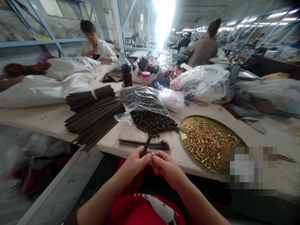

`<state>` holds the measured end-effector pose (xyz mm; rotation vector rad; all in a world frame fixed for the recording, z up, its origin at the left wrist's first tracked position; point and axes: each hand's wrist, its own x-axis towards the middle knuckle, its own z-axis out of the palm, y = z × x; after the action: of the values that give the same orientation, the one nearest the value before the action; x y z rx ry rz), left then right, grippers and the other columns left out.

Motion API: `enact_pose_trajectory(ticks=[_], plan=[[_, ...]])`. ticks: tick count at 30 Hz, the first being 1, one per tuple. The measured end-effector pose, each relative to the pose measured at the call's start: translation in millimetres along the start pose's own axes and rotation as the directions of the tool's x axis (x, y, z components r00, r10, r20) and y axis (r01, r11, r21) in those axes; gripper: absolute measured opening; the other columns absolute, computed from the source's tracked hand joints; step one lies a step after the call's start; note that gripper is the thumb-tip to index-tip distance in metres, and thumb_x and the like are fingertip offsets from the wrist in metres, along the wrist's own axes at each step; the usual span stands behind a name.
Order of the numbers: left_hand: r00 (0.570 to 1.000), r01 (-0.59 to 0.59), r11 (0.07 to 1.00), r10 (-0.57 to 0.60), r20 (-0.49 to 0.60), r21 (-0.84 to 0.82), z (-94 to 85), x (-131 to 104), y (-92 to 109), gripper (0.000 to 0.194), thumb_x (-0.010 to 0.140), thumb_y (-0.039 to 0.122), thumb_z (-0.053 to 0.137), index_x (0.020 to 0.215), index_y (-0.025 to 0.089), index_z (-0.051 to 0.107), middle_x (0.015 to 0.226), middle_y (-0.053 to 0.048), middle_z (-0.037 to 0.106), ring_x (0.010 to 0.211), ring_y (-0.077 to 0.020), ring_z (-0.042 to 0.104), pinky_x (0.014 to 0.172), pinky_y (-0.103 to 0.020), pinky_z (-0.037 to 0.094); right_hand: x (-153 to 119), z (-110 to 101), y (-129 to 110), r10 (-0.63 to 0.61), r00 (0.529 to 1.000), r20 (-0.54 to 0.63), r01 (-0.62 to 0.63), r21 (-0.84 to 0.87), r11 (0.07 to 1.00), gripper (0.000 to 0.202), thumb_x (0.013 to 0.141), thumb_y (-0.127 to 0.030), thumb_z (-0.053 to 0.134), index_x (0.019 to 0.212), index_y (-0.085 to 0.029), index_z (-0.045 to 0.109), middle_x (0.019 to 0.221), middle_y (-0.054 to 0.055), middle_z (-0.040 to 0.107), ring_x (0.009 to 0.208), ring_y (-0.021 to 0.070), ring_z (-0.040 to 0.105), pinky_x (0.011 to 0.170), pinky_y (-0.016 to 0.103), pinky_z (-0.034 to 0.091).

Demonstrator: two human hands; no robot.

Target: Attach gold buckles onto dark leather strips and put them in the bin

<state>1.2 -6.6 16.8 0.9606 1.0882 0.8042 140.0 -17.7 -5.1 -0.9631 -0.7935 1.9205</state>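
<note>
Just past the table's front edge, my left hand (138, 161) is closed around a dark strap (147, 145), whose end sticks up above the fingers. My right hand (164, 164) meets it, pinching a small gold buckle (153, 152) between thumb and fingers. The fingers partly hide where strap and buckle come together. Right behind my hands lie a few finished-looking straps (142, 144) with a gold buckle at one end. Farther back, small black loops (152, 122) spill from a clear plastic bag (144, 98).
A big stack of dark straps (93, 115) lies left. A round gold tray (184, 142) of loose buckles (208, 140) stands right. Behind are a dark bottle (127, 76), a pink-lidded jar (145, 78) and plastic bags (201, 82). Other people (203, 47) work beyond the table.
</note>
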Motion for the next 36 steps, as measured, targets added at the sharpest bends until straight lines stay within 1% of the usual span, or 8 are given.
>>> enact_pose_trajectory(ticks=[9,11,15,19,23,28,32,36], plan=[[0.985,-0.174,0.942,0.169,0.044,0.288,-10.5,3.0,4.0,0.016,0.077,0.030,0.055,0.082,0.015,0.054,0.072,0.001,0.057,0.068,-0.0119,0.051,0.066,-0.023,0.041,2.7,-5.9,-8.1,-0.184,0.983,-0.023,0.168,-0.303,0.938,0.030,0.076,-0.048,0.055,0.079,-0.018,0.051,0.061,-0.005,0.049,0.053,0.0076,0.043,0.053,0.023,0.036],[0.983,-0.183,0.927,0.162,0.090,0.326,-12.7,2.6,7.3,0.020,0.078,0.032,0.054,0.085,0.014,0.056,0.077,-0.001,0.060,0.073,-0.0140,0.053,0.069,-0.025,0.042,3.7,-7.8,-8.9,-0.258,0.966,-0.013,0.223,-0.457,0.861,0.027,0.080,-0.046,0.050,0.077,-0.019,0.050,0.062,-0.004,0.048,0.056,0.0089,0.043,0.054,0.023,0.036],[0.980,-0.177,0.908,0.128,0.152,0.380,-17.3,6.1,13.2,0.029,0.081,0.040,0.049,0.085,0.013,0.060,0.076,-0.001,0.060,0.072,-0.0141,0.052,0.068,-0.024,0.041,2.7,-11.6,-12.8,-0.359,0.931,0.061,0.274,-0.766,0.581,0.017,0.085,-0.033,0.045,0.077,-0.020,0.053,0.068,-0.001,0.054,0.064,0.0118,0.048,0.059,0.025,0.037],[0.982,-0.165,0.877,0.102,0.159,0.452,-20.7,12.7,14.1,0.025,0.079,0.037,0.052,0.083,0.013,0.060,0.074,0.000,0.059,0.069,-0.0129,0.050,0.065,-0.023,0.039,4.8,-15.3,-14.9,-0.396,0.907,0.143,0.328,-0.831,0.450,0.012,0.084,-0.026,0.046,0.083,-0.022,0.057,0.073,0.001,0.059,0.069,0.0135,0.052,0.064,0.026,0.040],[0.976,-0.159,0.851,0.060,0.208,0.500,-22.3,13.8,14.0,0.023,0.078,0.034,0.053,0.079,0.013,0.060,0.068,0.002,0.055,0.063,-0.0112,0.047,0.059,-0.022,0.036,9.7,-16.4,-12.2,-0.387,0.916,0.103,0.335,-0.728,0.599,0.015,0.084,-0.030,0.046,0.086,-0.022,0.058,0.077,0.002,0.060,0.067,0.0128,0.054,0.063,0.026,0.043],[0.970,-0.060,0.937,-0.027,0.242,0.345,-21.7,10.9,12.8,0.022,0.078,0.034,0.053,0.076,0.013,0.058,0.065,0.002,0.053,0.059,-0.0096,0.045,0.056,-0.021,0.035,13.1,-14.6,-11.5,-0.260,0.965,0.032,0.238,-0.522,0.819,0.019,0.080,-0.039,0.051,0.081,-0.020,0.056,0.062,-0.002,0.054,0.054,0.0090,0.047,0.051,0.022,0.039],[0.976,-0.049,0.966,-0.008,0.218,0.255,-16.9,9.9,8.8,0.022,0.073,0.034,0.059,0.079,0.013,0.057,0.070,0.001,0.055,0.061,-0.0097,0.046,0.056,-0.021,0.034,13.2,-15.5,-9.0,-0.271,0.962,0.040,0.253,-0.508,0.823,0.018,0.080,-0.037,0.052,0.083,-0.020,0.056,0.069,-0.001,0.057,0.054,0.0080,0.046,0.051,0.022,0.038],[0.969,0.073,0.985,-0.107,0.224,0.154,-10.8,7.2,5.5,0.025,0.074,0.037,0.059,0.084,0.015,0.052,0.061,0.005,0.046,0.047,-0.0041,0.033,0.044,-0.018,0.023,11.1,-14.7,-5.8,-0.300,0.954,0.031,0.274,-0.501,0.821,0.018,0.080,-0.038,0.054,0.082,-0.020,0.056,0.067,-0.002,0.057,0.051,0.0071,0.045,0.049,0.021,0.038]])
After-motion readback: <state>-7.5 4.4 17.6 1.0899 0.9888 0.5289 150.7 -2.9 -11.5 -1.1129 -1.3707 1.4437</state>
